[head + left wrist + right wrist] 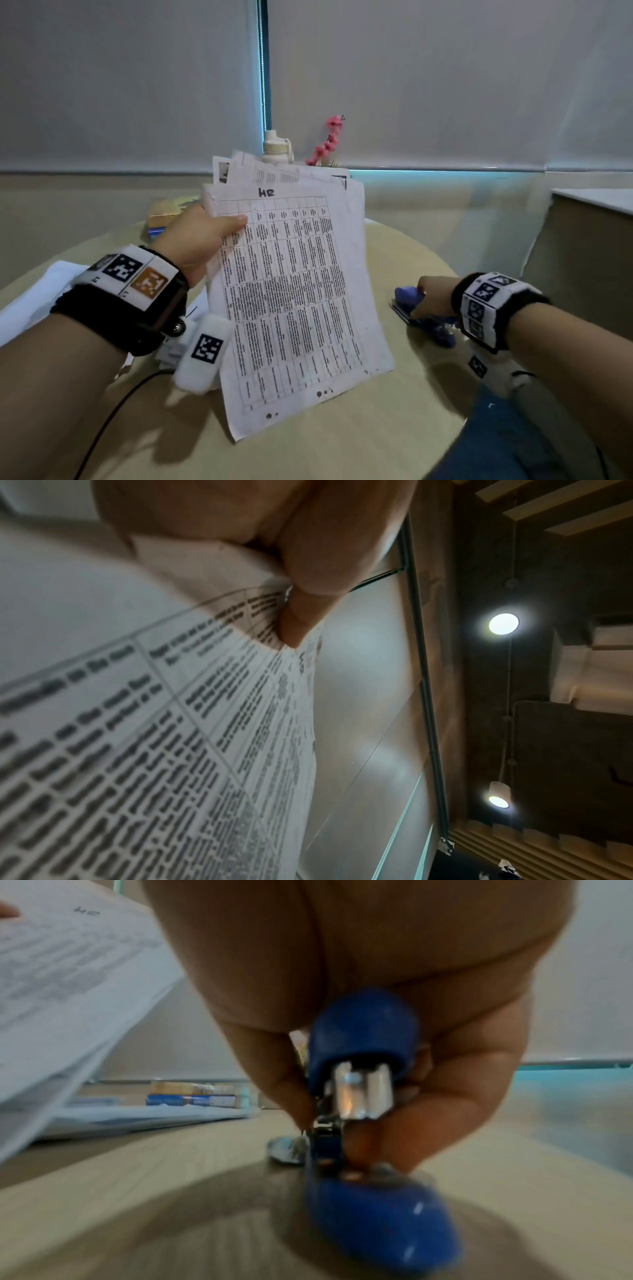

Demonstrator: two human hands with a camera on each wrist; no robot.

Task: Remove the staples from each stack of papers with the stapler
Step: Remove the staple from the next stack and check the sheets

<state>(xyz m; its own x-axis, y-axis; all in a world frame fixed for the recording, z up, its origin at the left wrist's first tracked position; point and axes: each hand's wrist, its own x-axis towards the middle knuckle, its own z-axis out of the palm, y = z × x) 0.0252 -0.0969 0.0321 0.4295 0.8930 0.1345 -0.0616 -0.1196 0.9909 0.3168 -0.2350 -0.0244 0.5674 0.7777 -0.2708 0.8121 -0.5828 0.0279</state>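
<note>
My left hand (205, 233) grips a stack of printed papers (291, 294) by its upper left corner and holds it up over the round table (342, 445). The top sheet bears a table of text and a handwritten "HR". In the left wrist view my thumb (318, 569) pinches that paper corner (205, 696). At the right my right hand (433, 296) holds a blue stapler (418, 315) low at the table surface. In the right wrist view my fingers (462, 1096) curl round the blue stapler (363, 1069), its metal end facing the camera.
More white papers (41, 294) lie flat at the table's left side. A white bottle (275, 147), pink flowers (329, 140) and small boxes (161, 219) stand at the far edge. A black cable (113, 411) crosses the near left. My knee in jeans (513, 445) is bottom right.
</note>
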